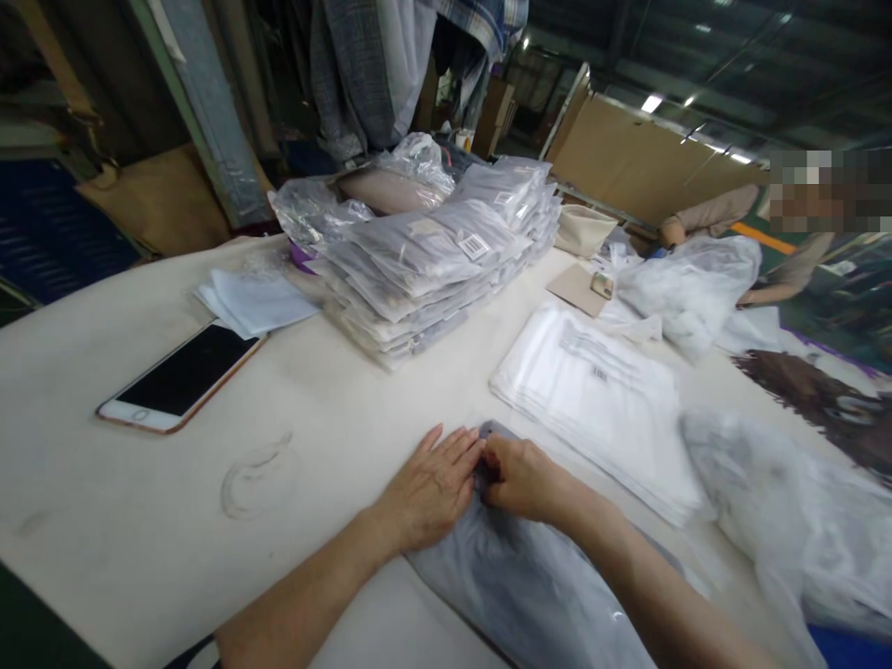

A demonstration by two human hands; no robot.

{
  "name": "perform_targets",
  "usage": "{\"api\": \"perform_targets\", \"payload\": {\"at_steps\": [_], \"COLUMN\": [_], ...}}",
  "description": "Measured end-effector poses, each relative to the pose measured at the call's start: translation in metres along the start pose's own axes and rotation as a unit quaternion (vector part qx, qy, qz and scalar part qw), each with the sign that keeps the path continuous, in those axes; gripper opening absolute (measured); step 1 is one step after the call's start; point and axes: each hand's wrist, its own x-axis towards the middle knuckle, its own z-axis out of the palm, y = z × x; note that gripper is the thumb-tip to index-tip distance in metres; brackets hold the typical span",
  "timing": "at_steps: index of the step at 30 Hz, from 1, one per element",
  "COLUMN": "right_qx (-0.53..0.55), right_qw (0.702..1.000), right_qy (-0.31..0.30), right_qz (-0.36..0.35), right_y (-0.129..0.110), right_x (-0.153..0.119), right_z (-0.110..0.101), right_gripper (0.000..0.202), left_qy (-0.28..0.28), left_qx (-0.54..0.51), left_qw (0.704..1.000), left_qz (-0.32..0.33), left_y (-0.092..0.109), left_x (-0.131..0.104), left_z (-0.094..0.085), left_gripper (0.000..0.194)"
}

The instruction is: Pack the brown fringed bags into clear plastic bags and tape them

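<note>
A translucent plastic bag (530,576) with something dark grey inside lies in front of me, its far end under my hands. My left hand (433,485) rests flat on the bag's far left corner, fingers stretched out and close together. Curled beside it, my right hand (521,478) has its thumb and fingers closed at the bag's far edge. The exact grip is partly hidden by the knuckles. Just beyond my right forearm lies a stack of flat white plastic bags (592,400) with a barcode.
A pile of filled plastic packets (432,260) stands at the back of the pale table (334,576). A phone (185,376) and folded white sheets (255,302) lie left. Loose plastic (787,511) lies right. Across the table, a person's arms (794,274) reach towards crumpled plastic (697,288).
</note>
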Motion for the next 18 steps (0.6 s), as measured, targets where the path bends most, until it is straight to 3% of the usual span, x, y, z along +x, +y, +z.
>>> {"api": "perform_targets", "payload": {"at_steps": [10,14,18], "right_qx": [0.133,0.236,0.316], "right_qw": [0.987,0.964,0.941], "right_qy": [-0.052,-0.102,-0.106], "right_qz": [0.072,0.064,0.061], "right_y": [0.016,0.023,0.027], "right_x": [-0.006,-0.008,-0.012], "right_z": [-0.006,-0.006,-0.006], "right_gripper": [0.028,0.014,0.015], "left_qy": [0.015,0.012,0.007], "left_qx": [-0.033,-0.037,-0.035], "left_qw": [0.999,0.999,0.999], "left_qz": [-0.005,-0.008,-0.01], "left_y": [0.0,0.0,0.001], "left_x": [-0.002,-0.001,0.001], "left_z": [0.003,0.001,-0.001], "left_gripper": [0.044,0.044,0.043]}}
